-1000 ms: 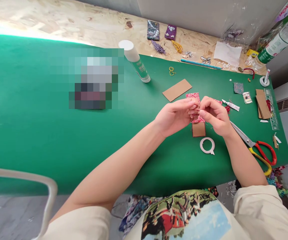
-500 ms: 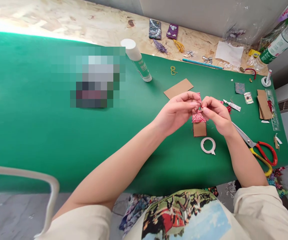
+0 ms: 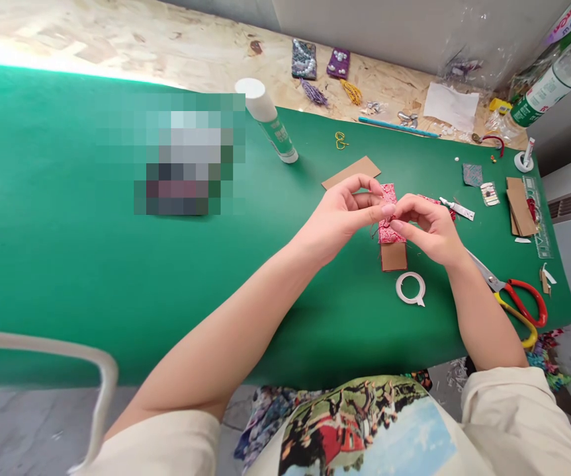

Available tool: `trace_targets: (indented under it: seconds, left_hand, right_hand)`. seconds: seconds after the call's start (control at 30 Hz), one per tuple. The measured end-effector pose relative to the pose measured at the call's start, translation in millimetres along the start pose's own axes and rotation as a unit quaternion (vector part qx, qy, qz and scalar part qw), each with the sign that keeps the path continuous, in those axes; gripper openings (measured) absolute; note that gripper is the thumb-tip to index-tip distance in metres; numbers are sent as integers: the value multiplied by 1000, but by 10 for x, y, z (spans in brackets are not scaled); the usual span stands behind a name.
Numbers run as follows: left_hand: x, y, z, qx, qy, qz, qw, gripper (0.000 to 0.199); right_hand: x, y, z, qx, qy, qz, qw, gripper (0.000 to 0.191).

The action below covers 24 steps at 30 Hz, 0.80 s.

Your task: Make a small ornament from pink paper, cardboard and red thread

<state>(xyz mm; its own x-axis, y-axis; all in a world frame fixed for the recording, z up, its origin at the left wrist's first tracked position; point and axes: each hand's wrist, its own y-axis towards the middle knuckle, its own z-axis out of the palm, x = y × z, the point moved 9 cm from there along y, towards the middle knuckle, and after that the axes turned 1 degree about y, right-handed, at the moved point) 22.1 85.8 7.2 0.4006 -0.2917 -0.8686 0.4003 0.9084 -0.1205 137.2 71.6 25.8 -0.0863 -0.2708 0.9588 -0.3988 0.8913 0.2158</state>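
Thumb and fingertips of my left hand (image 3: 349, 210) pinch a thin dark red cord (image 3: 388, 222). My right hand (image 3: 428, 228) pinches the same cord, its fingertips almost touching the left ones. Directly beneath lies a red-and-white patterned fabric strip (image 3: 392, 235), partly covered by my fingers. At its near end a small brown cardboard piece (image 3: 393, 256) shows. A roll of white tape (image 3: 399, 289) rests just below that. Whether the cord is knotted or looped is too small to tell.
Red-and-yellow-handled scissors (image 3: 506, 285) lie beside my right forearm. A small white tube (image 3: 457, 209) sits past my right hand. Farther off are a cardboard rectangle (image 3: 352, 172), a glue stick (image 3: 278, 132), a blue pencil (image 3: 398, 127) and a plastic bottle (image 3: 543, 96).
My fingertips have shifted slightly left and down, and the two hands are closer together. More of the patterned strip shows above them. The cord stays pinched.
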Motion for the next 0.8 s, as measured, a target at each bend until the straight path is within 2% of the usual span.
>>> trace_targets:
  seconds: [0.2,0.37,0.57,0.8]
  left_hand:
    - [19,28,-33,-15,0,9,1000,52]
    - [-15,17,-56,-26,10,18,999,47]
    - [-49,7,-54,-16,22,38,999,42]
    - [-223,-28,12,-21,88,120,989,40]
  right_hand:
    - [-57,11,-2,-18,34,28,999,29]
    - [-50,37,-92,-69,79,44,994,34]
    - [-67,54,-118,-89,105,59,989,41]
    - [-127,39,-132,-130,148,63,978,43]
